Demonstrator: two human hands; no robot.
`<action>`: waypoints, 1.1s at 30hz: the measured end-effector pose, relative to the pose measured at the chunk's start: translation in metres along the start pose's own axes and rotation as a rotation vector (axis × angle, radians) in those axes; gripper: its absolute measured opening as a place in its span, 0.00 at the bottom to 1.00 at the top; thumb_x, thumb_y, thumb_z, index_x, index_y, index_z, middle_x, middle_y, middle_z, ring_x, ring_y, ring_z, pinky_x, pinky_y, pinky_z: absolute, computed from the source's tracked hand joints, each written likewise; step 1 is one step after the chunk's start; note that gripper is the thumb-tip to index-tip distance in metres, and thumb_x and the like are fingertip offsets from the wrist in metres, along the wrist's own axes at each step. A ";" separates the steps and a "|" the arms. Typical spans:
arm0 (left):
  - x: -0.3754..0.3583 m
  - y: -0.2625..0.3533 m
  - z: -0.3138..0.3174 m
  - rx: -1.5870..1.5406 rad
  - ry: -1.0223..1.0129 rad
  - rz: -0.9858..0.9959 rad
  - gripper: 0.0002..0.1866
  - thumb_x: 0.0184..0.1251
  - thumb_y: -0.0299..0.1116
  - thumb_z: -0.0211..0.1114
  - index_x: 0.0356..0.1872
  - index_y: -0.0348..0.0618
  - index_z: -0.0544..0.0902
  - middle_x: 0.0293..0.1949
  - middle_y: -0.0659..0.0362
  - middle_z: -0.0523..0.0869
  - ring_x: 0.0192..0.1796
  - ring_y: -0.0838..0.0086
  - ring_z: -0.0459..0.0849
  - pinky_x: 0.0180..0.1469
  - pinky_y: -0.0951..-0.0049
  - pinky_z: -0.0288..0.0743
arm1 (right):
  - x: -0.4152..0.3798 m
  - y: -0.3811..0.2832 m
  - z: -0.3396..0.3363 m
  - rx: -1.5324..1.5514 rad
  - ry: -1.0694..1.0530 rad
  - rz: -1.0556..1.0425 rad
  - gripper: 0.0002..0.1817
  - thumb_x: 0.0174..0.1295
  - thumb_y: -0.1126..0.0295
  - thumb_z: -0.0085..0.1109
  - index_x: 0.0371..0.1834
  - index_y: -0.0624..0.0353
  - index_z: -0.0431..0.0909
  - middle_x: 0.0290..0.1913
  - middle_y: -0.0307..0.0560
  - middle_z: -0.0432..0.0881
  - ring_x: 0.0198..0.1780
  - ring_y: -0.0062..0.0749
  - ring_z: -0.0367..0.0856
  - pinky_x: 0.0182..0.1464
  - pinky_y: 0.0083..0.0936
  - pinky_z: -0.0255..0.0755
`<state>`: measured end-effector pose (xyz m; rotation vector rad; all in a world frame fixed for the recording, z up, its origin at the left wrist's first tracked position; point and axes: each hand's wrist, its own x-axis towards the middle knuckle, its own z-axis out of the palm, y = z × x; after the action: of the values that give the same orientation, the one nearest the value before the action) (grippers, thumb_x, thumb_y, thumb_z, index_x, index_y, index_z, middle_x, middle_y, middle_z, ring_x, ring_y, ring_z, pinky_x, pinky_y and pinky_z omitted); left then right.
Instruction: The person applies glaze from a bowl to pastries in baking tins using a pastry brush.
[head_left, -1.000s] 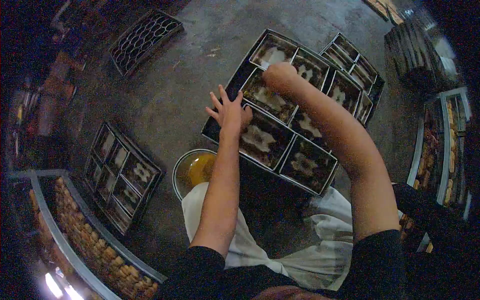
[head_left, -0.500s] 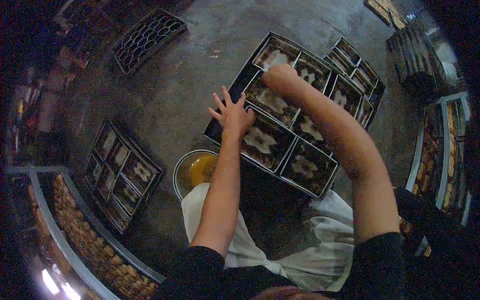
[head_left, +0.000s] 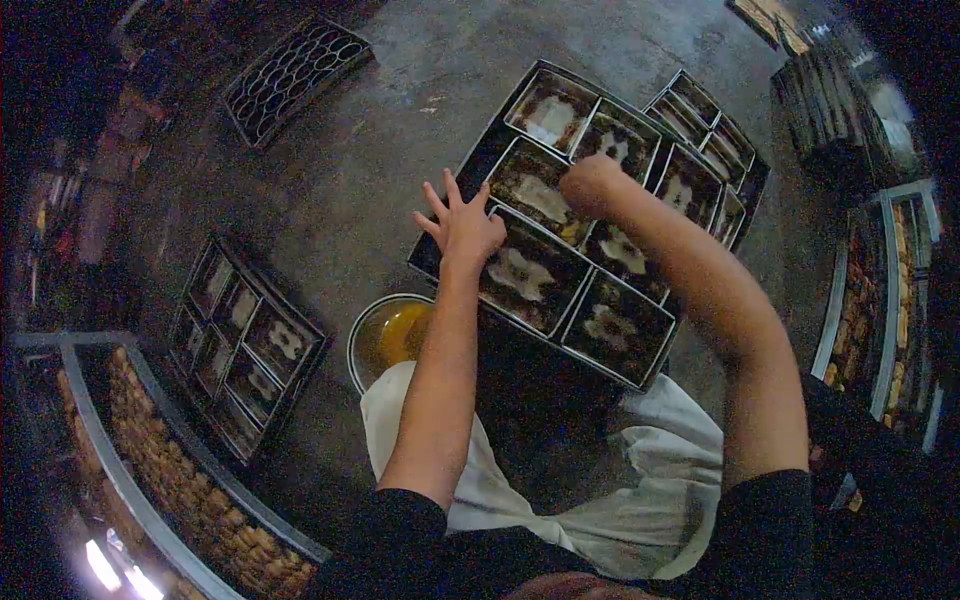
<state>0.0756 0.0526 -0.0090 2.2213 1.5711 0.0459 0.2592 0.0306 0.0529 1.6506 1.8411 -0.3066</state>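
Observation:
A dark metal baking pan [head_left: 557, 345], divided into several rectangular compartments with light worn patches on their bottoms, lies in front of me. My left hand [head_left: 463, 228] has its fingers spread, the thumb side at the pan's left rim. Over the pan, my right hand [head_left: 595, 187] is closed in a fist, at the edge of a compartment in the left column. Whatever it may hold is hidden beneath it. A small yellowish spot shows in the compartment just below that fist. Beside my left forearm stands a round bowl [head_left: 400, 335] with yellow liquid, partly covered by my arm and trouser leg.
Another divided pan [head_left: 243, 350] sits on the floor at left, and a tray with round holes [head_left: 298, 80] lies farther off. More pans [head_left: 705, 125] adjoin the far right. Racks of brown baked goods [head_left: 190, 490] stand lower left and at right, near stacked dark pans [head_left: 830, 115].
My right fist has moved right and slightly nearer, away from the far-left compartment. The left hand has stayed almost still, fingers spread.

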 end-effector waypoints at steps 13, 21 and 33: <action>-0.011 -0.033 -0.017 -0.036 -0.004 0.081 0.27 0.55 0.44 0.58 0.60 0.62 0.70 0.70 0.51 0.48 0.71 0.48 0.39 0.65 0.40 0.38 | -0.029 -0.037 -0.034 0.235 0.432 0.192 0.11 0.46 0.71 0.54 0.34 0.49 0.82 0.28 0.53 0.81 0.33 0.46 0.82 0.36 0.40 0.76; -0.021 -0.162 -0.083 -0.151 -0.039 -0.148 0.25 0.60 0.46 0.54 0.59 0.54 0.71 0.62 0.48 0.66 0.64 0.57 0.63 0.64 0.54 0.55 | -0.074 -0.156 -0.049 0.420 0.144 -0.228 0.13 0.47 0.70 0.54 0.36 0.46 0.82 0.27 0.52 0.81 0.31 0.48 0.81 0.36 0.40 0.76; -0.040 -0.170 -0.101 -0.370 -0.005 -0.086 0.28 0.59 0.47 0.55 0.59 0.44 0.70 0.58 0.47 0.72 0.61 0.55 0.69 0.62 0.63 0.61 | 0.011 -0.354 0.101 0.295 0.050 -0.179 0.07 0.49 0.67 0.55 0.26 0.49 0.84 0.29 0.44 0.83 0.35 0.33 0.83 0.31 0.27 0.76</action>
<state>-0.1177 0.0947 0.0316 1.8657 1.5132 0.2824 -0.0480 -0.0831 -0.1157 1.6976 2.0647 -0.6467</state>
